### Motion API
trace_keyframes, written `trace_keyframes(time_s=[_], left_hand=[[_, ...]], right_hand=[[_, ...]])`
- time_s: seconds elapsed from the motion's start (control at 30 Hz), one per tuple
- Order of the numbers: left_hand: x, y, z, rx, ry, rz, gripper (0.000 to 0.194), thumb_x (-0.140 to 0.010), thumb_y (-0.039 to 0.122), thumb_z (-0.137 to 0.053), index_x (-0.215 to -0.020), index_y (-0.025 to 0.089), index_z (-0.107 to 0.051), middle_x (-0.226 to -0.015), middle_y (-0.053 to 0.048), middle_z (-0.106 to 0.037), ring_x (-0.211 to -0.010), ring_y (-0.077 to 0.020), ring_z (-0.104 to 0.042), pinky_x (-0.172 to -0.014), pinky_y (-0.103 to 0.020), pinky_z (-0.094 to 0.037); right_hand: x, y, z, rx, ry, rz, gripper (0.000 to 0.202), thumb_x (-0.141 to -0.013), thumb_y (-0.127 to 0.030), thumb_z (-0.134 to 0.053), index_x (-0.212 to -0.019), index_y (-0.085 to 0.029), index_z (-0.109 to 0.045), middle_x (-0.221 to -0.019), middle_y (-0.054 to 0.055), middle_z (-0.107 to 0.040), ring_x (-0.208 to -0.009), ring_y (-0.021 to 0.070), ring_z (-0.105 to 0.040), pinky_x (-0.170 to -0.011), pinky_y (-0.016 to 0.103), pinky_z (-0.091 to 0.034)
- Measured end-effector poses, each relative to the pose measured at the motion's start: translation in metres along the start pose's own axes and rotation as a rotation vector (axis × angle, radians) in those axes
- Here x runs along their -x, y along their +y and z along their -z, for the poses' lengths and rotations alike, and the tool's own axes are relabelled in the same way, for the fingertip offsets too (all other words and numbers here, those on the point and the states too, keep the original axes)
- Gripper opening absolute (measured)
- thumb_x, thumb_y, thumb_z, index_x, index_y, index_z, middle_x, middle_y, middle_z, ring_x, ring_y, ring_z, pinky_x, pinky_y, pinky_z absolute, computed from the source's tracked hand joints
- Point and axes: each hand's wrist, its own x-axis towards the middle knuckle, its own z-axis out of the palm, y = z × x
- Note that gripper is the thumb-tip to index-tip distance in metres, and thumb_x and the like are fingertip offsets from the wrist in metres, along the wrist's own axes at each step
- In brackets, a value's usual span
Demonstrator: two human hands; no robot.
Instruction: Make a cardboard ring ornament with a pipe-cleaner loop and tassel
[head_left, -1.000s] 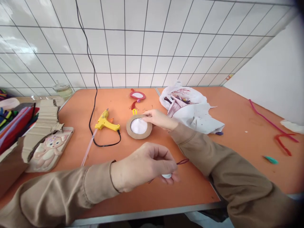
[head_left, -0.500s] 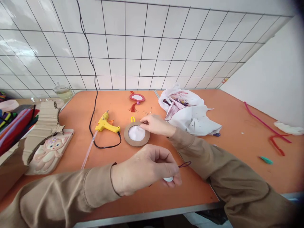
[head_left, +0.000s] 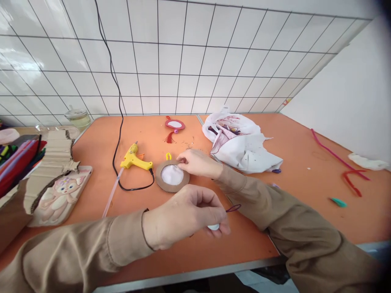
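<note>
A brown cardboard ring (head_left: 165,187) with white fabric (head_left: 171,175) filling its middle lies on the orange table. A yellow loop (head_left: 168,156) stands at its far edge. My right hand (head_left: 198,162) has thumb and fingers pinched at the ring's upper right edge. Nearer to me, my left hand (head_left: 192,213) is closed above the table. Between its fingers shows a small white round piece (head_left: 213,227), mostly covered, and a dark purple cord loop (head_left: 233,208) sticks out to the right.
Left of the ring lie a yellow glue gun (head_left: 134,158) with a black cord, torn cardboard (head_left: 55,156) and a case with a cartoon figure (head_left: 62,195). Farther back are a red tasselled ornament (head_left: 175,124) and a white plastic bag (head_left: 244,142). Pipe cleaners (head_left: 332,152) lie right.
The ring has shifted slightly toward me under my right hand. My left hand keeps its closed grip with little movement. The whole view has moved a little.
</note>
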Motion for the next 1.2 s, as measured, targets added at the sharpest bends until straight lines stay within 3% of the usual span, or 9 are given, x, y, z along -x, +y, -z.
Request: trace_keyframes(time_s=[0.13,0.27,0.43,0.53,0.63,0.77,0.93,1.2], left_hand=[[-0.002,-0.001,0.0,0.032,0.066,-0.013,0.016,-0.075,0.021,-0.061,-0.061,0.017,-0.056,-0.068,-0.003,-0.066,-0.059,-0.0095,-0.056,-0.046,-0.019,-0.033],[-0.005,-0.004,0.001,0.018,0.099,-0.002,0.015,-0.072,0.026,-0.063,-0.062,0.017,-0.056,-0.07,-0.003,-0.067,-0.059,-0.0092,-0.057,-0.044,-0.019,-0.027],[-0.007,-0.008,0.001,0.023,0.105,0.001,0.015,-0.072,0.027,-0.063,-0.063,0.017,-0.056,-0.071,-0.004,-0.067,-0.059,-0.0098,-0.057,-0.042,-0.02,-0.026],[-0.009,-0.01,0.002,0.099,0.124,-0.056,0.019,-0.073,0.027,-0.066,-0.062,0.016,-0.056,-0.067,-0.004,-0.066,-0.059,-0.0097,-0.057,-0.048,-0.019,-0.034],[-0.011,-0.009,0.007,0.249,0.19,-0.182,0.022,-0.076,0.029,-0.07,-0.063,0.015,-0.058,-0.068,-0.003,-0.065,-0.06,-0.0096,-0.058,-0.062,-0.023,-0.046],[-0.013,-0.005,0.017,0.359,0.294,-0.336,0.021,-0.081,0.028,-0.068,-0.067,0.014,-0.061,-0.071,-0.003,-0.063,-0.064,-0.0105,-0.058,-0.065,-0.024,-0.047],[-0.015,-0.002,0.022,0.404,0.332,-0.375,0.021,-0.085,0.026,-0.064,-0.068,0.013,-0.065,-0.073,-0.004,-0.063,-0.065,-0.0116,-0.057,-0.065,-0.025,-0.047],[-0.019,-0.003,0.024,0.402,0.388,-0.344,0.022,-0.087,0.02,-0.058,-0.068,0.011,-0.063,-0.071,-0.005,-0.062,-0.062,-0.0116,-0.057,-0.061,-0.023,-0.047]], right_hand=[[0.0,0.001,0.0,0.01,-0.01,0.017,0.019,-0.081,-0.021,-0.06,-0.091,-0.017,-0.076,-0.09,0.008,-0.076,-0.085,0.0213,-0.067,-0.069,0.029,-0.04],[0.0,0.001,-0.001,0.007,-0.01,0.03,0.017,-0.082,-0.021,-0.061,-0.089,-0.017,-0.075,-0.09,0.008,-0.075,-0.085,0.0211,-0.066,-0.069,0.029,-0.04],[0.001,-0.001,-0.001,-0.035,-0.001,0.039,0.011,-0.081,-0.024,-0.066,-0.079,-0.017,-0.074,-0.082,0.007,-0.074,-0.083,0.0211,-0.065,-0.069,0.028,-0.041],[0.001,0.003,0.004,-0.073,0.025,0.037,0.009,-0.079,-0.021,-0.067,-0.082,-0.017,-0.075,-0.085,0.007,-0.074,-0.084,0.0208,-0.066,-0.071,0.029,-0.044],[0.004,0.01,0.019,-0.347,-0.024,0.078,0.017,-0.078,-0.022,-0.066,-0.092,-0.017,-0.075,-0.093,0.006,-0.075,-0.082,0.0187,-0.067,-0.07,0.028,-0.049],[0.013,0.016,0.041,-0.82,-0.223,0.159,0.029,-0.072,-0.031,-0.073,-0.097,-0.017,-0.075,-0.084,0.003,-0.074,-0.069,0.0138,-0.065,-0.055,0.023,-0.046],[0.019,0.015,0.05,-1.014,-0.337,0.241,0.027,-0.071,-0.031,-0.075,-0.093,-0.016,-0.075,-0.069,0.0,-0.07,-0.061,0.0099,-0.059,-0.05,0.02,-0.041],[0.016,0.018,0.049,-1.178,-0.302,0.312,0.022,-0.07,-0.024,-0.081,-0.088,-0.012,-0.075,-0.074,0.002,-0.07,-0.056,0.0066,-0.052,-0.047,0.02,-0.036]])
